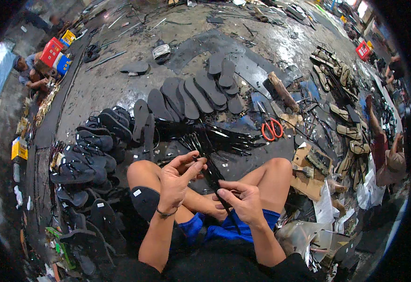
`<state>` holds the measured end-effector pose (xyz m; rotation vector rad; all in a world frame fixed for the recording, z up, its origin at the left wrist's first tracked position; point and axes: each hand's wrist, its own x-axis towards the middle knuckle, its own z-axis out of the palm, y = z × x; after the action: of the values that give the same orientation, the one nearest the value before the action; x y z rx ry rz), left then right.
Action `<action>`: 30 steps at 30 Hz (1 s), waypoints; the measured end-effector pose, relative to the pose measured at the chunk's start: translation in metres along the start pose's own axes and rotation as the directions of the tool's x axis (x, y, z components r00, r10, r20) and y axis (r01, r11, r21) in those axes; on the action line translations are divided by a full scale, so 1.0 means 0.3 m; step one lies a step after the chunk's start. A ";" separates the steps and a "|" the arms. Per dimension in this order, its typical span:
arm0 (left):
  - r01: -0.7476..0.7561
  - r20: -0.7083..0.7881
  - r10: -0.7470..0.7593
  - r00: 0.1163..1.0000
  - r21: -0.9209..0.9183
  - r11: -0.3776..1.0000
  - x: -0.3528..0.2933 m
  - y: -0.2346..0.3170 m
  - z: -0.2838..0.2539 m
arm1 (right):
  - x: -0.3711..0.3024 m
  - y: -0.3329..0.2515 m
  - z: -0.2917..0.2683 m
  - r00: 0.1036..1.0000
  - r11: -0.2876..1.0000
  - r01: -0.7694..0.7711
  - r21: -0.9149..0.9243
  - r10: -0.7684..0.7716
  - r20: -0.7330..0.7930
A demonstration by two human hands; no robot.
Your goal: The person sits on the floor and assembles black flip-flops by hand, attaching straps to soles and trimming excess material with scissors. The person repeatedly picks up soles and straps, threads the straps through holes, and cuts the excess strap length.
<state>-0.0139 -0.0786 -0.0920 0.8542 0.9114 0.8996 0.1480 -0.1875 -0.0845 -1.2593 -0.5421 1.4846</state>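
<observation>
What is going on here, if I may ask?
A seated person's right hand grips a bundle of thin, glossy black strips, with the left hand close against its farther part. A heap of similar strips lies just ahead, and flat, dark-grey foot-shaped soles overlap beyond it. Black strapped sandals are piled to the left, and orange-handled scissors lie ahead to the right.

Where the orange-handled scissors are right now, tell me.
In the head view, the orange-handled scissors lie right of centre, beyond the person's right knee, beside the right end of the pile of black strips.
</observation>
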 end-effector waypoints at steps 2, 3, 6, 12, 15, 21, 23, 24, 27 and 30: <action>-0.050 -0.011 0.050 0.999 -0.052 0.997 -0.018 -0.020 -0.018 | -0.012 0.026 -0.011 0.999 1.000 -0.025 0.000 0.024 0.027; -0.081 -0.024 0.080 0.997 -0.031 0.996 -0.026 -0.020 -0.015 | -0.016 0.036 -0.013 0.999 1.000 -0.023 -0.009 0.023 0.041; -0.104 -0.056 0.103 0.993 -0.020 0.994 -0.060 -0.006 -0.012 | -0.027 0.036 -0.006 0.998 1.000 -0.027 -0.001 0.027 0.049; -0.187 -0.042 0.189 0.981 0.036 0.982 -0.097 -0.027 -0.038 | -0.047 0.024 0.016 0.998 0.999 0.031 -0.021 -0.029 0.064; -0.162 -0.048 0.165 0.985 0.056 0.985 -0.112 -0.017 -0.026 | -0.047 0.045 0.008 0.993 0.995 0.072 -0.073 -0.065 0.094; -0.138 -0.104 0.167 0.980 0.241 0.961 -0.151 0.000 0.000 | -0.041 0.017 0.077 0.971 0.958 0.239 -0.159 -0.238 0.026; -0.172 -0.101 0.208 0.973 0.283 0.944 -0.191 -0.021 0.024 | -0.007 0.016 0.093 0.817 0.695 0.537 -0.479 -0.569 0.091; -0.193 -0.107 0.236 0.966 0.310 0.931 -0.209 -0.015 0.030 | 0.004 0.031 0.095 0.802 0.664 0.564 -0.492 -0.582 0.134; -0.172 -0.099 0.250 0.963 0.488 0.856 -0.256 0.044 0.016 | 0.020 0.058 0.114 0.788 0.623 0.596 -0.507 -0.574 0.222; -0.210 -0.086 0.392 0.916 0.728 0.652 -0.309 0.010 -0.111 | 0.018 0.093 0.119 0.897 0.825 0.440 -0.354 -0.422 0.130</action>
<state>-0.0754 -0.1539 -0.0757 1.6397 1.3962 0.9559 0.1048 -0.1820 -0.0983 -1.2827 -1.1096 1.0526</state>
